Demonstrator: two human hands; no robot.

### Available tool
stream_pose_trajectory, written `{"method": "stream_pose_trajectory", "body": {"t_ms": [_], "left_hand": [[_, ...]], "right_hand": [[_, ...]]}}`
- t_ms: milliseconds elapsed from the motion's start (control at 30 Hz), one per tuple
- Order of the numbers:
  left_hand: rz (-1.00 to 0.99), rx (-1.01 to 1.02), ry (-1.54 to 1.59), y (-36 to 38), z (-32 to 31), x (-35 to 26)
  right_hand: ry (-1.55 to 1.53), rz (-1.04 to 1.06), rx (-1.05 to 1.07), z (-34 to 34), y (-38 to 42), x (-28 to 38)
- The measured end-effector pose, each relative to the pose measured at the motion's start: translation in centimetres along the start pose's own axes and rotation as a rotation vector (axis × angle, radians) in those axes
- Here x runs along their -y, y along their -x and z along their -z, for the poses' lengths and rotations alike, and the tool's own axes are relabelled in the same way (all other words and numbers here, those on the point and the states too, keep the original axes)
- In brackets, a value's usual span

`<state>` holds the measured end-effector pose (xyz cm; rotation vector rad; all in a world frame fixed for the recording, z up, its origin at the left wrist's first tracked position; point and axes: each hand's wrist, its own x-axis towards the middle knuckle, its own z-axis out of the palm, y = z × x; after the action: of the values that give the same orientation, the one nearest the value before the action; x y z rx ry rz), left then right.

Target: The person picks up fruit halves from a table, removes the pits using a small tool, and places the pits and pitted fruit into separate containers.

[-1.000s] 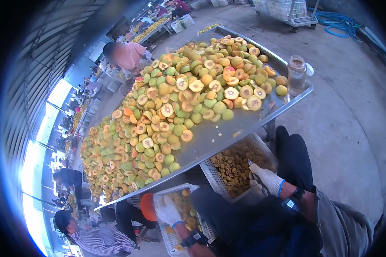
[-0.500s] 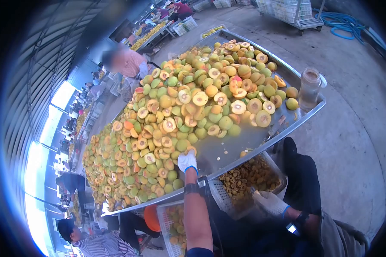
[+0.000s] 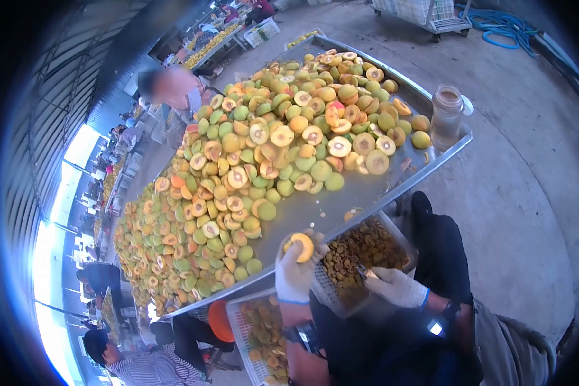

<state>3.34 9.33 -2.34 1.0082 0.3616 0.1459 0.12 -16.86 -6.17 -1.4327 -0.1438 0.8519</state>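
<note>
Within the left grip (image 3: 294, 278), a rounded yellow-orange fruit (image 3: 305, 247)

A rimmed metal table (image 3: 360, 190) carries a clear jar (image 3: 446, 122), which stands upright at one corner, and a broad heap of green and yellow fruit (image 3: 238, 177), many pieces halved, which begins just beside the jar and extends well away from it, while small scraps (image 3: 406, 164) lie near the jar.

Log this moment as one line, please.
left hand: holds cut fruit | right hand: holds small tool, near crate | table: heaped with fruit pieces
</note>
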Motion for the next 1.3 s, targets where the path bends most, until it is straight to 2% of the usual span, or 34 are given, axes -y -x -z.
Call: {"method": "stream_pose_trajectory", "body": {"t_ms": [33, 67, 167, 200, 267, 300, 333, 400, 533, 600, 633, 700, 867, 1000, 1300], "left_hand": [[0.079, 0.089, 0.166, 1.6, -0.4, 0.7], [0.086, 0.089, 0.173, 3.0, -1.0, 1.3], [0.091, 0.134, 0.393, 6.2, -2.1, 3.7], [0.092, 0.136, 0.4, 6.9, -2.4, 4.4], [-0.012, 0.195, 0.076, 8.2, -2.9, 5.2], [0.047, 0.197, 0.345, 8.7, -3.1, 5.4], [0.047, 0.197, 0.344, 8.9, -3.1, 5.7], [0.031, 0.134, 0.328, 9.1, -3.1, 6.2], [-0.063, 0.136, 0.257, 9.5, -3.6, 7.2], [-0.048, -0.063, 0.274, 9.3, -4.2, 7.6], [-0.045, -0.065, 0.269, 9.3, -4.6, 7.6], [-0.064, -0.215, 0.269, 9.3, -5.4, 7.7], [-0.071, -0.276, 0.309, 9.1, -5.7, 8.6], [-0.024, -0.352, 0.338, 9.0, -6.8, 8.3], [-0.044, -0.323, 0.239, 9.1, -7.3, 8.2]], "right_hand": [[0.107, 0.105, -0.016, -0.1, 0.5, 1.5], [0.215, 0.21, -0.034, -0.1, 0.9, 2.9], [0.41, 0.201, -0.014, 0.1, 1.6, 5.3], [0.499, 0.215, -0.012, 0.0, 1.7, 5.7], [0.57, 0.228, -0.015, -0.1, 1.4, 5.6], [0.61, 0.273, -0.024, -0.1, 1.3, 5.5], [0.648, 0.318, -0.034, -0.2, 1.3, 5.4], [0.662, 0.276, -0.032, -0.4, 1.5, 5.4], [0.66, 0.149, 0.031, -0.8, 1.6, 5.7], [0.594, 0.194, -0.004, -1.4, 1.4, 4.9], [0.534, 0.238, -0.038, -1.7, 1.3, 4.5], [0.506, 0.23, -0.052, -2.3, 1.0, 4.3], [0.446, 0.202, -0.09, -2.7, 0.9, 4.3], [0.524, 0.19, -0.087, -2.7, 0.9, 4.4], [0.565, 0.153, -0.071, -2.5, 1.5, 4.5]]}}
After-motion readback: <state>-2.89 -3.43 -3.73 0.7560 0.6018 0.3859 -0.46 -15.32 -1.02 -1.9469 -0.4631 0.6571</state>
